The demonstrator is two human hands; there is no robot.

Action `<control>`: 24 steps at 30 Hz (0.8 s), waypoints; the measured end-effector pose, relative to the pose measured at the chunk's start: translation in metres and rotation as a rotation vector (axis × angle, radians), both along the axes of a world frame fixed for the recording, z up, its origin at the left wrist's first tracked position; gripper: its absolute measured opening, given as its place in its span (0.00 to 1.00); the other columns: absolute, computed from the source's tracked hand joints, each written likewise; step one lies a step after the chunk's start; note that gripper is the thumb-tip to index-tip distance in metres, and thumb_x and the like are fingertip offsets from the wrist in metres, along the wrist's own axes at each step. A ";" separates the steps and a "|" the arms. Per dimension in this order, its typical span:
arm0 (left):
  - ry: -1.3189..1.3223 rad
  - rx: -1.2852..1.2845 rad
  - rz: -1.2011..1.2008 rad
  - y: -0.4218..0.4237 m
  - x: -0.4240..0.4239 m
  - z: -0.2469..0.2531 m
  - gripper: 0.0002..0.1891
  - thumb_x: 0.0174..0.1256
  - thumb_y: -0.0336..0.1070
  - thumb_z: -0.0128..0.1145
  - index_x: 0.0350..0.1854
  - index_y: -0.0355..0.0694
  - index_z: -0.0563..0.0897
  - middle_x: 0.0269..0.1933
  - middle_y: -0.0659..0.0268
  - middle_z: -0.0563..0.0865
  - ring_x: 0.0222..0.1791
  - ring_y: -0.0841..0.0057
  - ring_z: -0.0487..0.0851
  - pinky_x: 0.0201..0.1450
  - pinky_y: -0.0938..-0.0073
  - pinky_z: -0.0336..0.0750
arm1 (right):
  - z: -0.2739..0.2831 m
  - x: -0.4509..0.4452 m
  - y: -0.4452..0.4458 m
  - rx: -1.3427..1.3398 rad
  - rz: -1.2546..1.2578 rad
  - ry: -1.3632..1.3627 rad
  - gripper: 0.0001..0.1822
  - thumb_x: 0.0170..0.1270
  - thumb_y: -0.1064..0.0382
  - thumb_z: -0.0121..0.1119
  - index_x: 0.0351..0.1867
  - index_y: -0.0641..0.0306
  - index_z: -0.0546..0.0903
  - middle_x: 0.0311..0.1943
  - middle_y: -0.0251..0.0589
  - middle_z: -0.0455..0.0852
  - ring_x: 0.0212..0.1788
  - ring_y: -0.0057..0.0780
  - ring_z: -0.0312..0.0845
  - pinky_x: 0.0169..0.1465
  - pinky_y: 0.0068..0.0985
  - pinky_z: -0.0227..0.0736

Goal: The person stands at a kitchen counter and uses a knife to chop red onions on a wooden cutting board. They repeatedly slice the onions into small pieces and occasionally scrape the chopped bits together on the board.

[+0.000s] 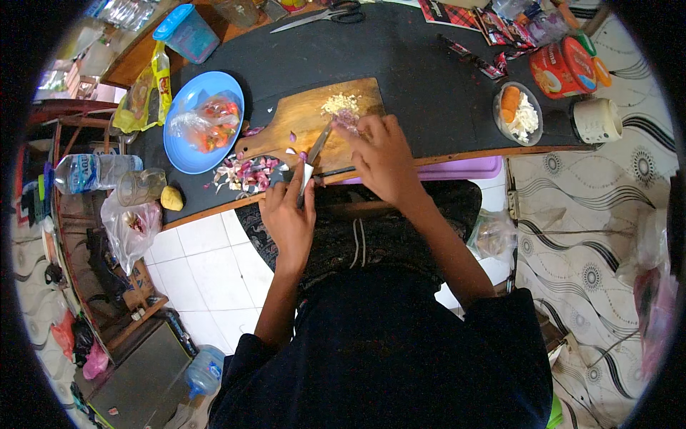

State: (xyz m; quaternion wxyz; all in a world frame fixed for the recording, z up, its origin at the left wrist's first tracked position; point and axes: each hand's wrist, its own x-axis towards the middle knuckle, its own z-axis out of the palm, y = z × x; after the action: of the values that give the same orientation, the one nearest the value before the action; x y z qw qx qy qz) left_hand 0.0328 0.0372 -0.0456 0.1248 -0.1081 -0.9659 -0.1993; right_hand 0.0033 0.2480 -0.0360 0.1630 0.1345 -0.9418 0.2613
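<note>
A kitchen knife with a white handle slants over the wooden cutting board. My left hand grips its handle at the board's near edge. My right hand is above the board with its fingers apart; the index fingertip is by the knife's tip, and whether it touches the blade is unclear. Just beyond that fingertip lie finely chopped shallots, partly hidden by the hand, and a heap of minced garlic. A few small whole cloves rest left of the blade.
Shallot and garlic peels are scattered left of the board. Beyond them sits a blue plate bearing bagged chillies. Scissors lie at the back. On the right stand a bowl with carrots and white pieces, and a red tub.
</note>
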 end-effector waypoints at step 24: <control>-0.147 0.541 0.025 -0.010 0.012 -0.001 0.19 0.68 0.37 0.68 0.61 0.44 0.88 0.31 0.57 0.85 0.35 0.63 0.79 0.46 0.63 0.72 | -0.018 -0.041 0.012 -0.084 -0.115 0.283 0.13 0.60 0.65 0.69 0.46 0.63 0.90 0.38 0.37 0.87 0.44 0.39 0.77 0.52 0.35 0.74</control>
State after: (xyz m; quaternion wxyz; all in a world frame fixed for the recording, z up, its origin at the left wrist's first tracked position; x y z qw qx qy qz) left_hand 0.0446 0.0276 -0.0469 0.0810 -0.0442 -0.8854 -0.4555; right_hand -0.0377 0.2604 -0.0538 0.3144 0.1088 -0.9039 0.2690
